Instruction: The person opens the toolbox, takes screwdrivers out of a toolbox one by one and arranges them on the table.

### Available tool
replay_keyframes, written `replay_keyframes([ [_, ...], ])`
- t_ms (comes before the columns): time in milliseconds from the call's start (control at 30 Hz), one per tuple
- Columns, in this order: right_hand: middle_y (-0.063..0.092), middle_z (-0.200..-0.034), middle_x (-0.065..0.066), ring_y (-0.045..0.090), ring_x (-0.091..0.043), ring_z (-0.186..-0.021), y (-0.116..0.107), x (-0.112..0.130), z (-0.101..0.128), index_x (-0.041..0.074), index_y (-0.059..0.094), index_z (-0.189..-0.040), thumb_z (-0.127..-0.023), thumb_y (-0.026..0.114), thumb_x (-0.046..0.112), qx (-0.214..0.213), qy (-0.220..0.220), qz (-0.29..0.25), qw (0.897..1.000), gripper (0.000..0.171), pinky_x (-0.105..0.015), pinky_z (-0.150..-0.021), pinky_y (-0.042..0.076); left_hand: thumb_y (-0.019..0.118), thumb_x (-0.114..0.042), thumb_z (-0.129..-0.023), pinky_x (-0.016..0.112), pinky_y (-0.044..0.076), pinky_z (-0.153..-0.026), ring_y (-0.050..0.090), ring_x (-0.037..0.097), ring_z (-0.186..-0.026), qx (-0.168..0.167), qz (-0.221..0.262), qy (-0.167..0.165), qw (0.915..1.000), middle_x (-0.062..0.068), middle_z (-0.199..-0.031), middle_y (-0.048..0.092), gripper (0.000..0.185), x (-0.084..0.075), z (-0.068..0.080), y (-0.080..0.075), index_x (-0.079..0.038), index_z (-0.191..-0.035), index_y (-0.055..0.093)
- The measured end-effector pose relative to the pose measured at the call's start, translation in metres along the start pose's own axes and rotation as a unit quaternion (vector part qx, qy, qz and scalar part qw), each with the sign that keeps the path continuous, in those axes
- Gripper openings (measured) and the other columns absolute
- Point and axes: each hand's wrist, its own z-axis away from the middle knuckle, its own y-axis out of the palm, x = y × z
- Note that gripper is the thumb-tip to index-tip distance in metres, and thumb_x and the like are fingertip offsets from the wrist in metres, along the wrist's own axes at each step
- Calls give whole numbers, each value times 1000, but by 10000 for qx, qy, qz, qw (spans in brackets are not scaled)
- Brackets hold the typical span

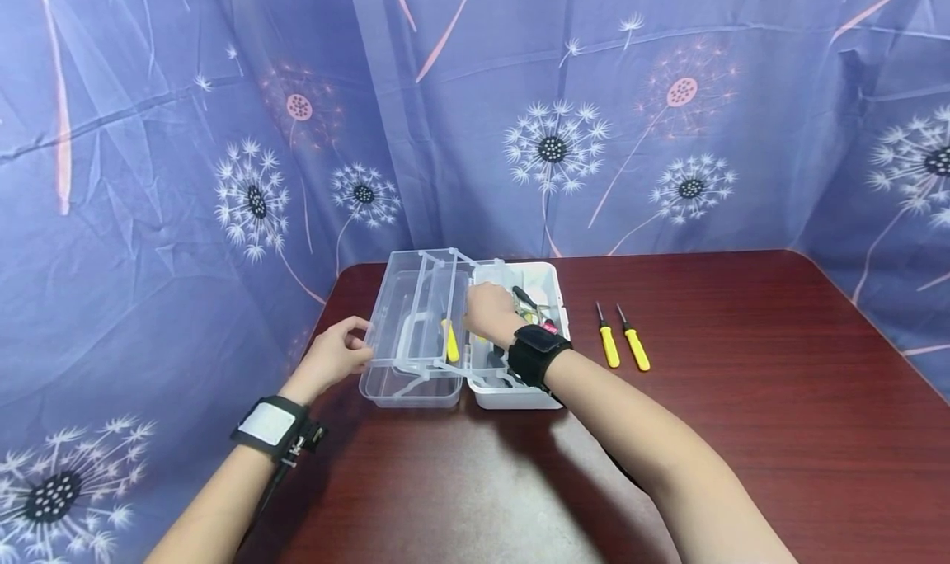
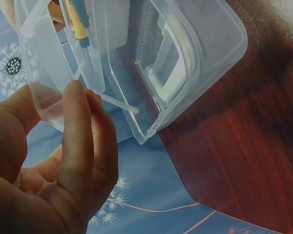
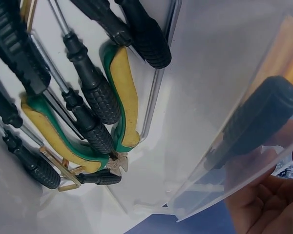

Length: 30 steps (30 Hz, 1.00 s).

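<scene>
A dark red-brown worktop [image 1: 742,432] with rounded corners stands against a blue curtain [image 1: 148,135] printed with dandelion heads. At its far left corner sits a white toolbox [image 1: 552,288], its clear lid [image 1: 404,383] swung open leftward. The left hand [image 1: 331,356] pinches the lid's outer edge with curled fingers. The right hand [image 1: 487,310] reaches into the box; its grip is hidden. Two yellow-handled screwdrivers [image 1: 622,345] lie just right of the box.

A dark red table [image 1: 742,432] bears a toolbox [image 1: 519,395] and two screwdrivers [image 1: 622,345].
</scene>
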Motion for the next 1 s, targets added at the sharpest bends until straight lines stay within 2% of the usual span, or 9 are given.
replay_keyframes([
  [300, 66, -68, -6, 64, -22, -65, 4, -5, -3, 16, 45, -55, -84, 64, 21, -118, -1, -101, 9999, 36, -32, -52, 49, 58, -1, -82, 32, 61, -67, 67, 13, -66, 19, -14, -17, 10000, 13, -80, 65, 43, 1, -1, 0, 1, -124, 52],
  [600, 52, -59, 0, 52, -17, -55, 7, -10, -4, 17, 43, -55, -82, 61, 16, -276, 22, -293, 9992, 33, -27, -45, 37, 57, 0, -80, 35, 61, -67, 67, 13, -65, -26, -31, 1, 10000, 13, -79, 65, 42, 2, -1, 0, 1, -122, 53],
  [833, 44, -55, 2, 45, -16, -52, 0, -10, -1, 17, 41, -53, -80, 61, 15, -308, -3, -517, 9982, 33, -27, -47, 34, 58, -2, -79, 23, 52, -55, 66, 13, -62, -53, -233, 20, 9997, 13, -78, 67, 42, 2, -1, -1, 0, -121, 54],
  [1000, 39, -52, 3, 42, -15, -51, -4, -14, 1, 16, 41, -55, -81, 62, 17, -264, 20, -658, 9975, 33, -26, -47, 33, 58, -4, -79, 21, 50, -56, 67, 17, -65, -14, -303, 26, 9995, 12, -79, 68, 44, 1, -1, -3, -1, -122, 54],
])
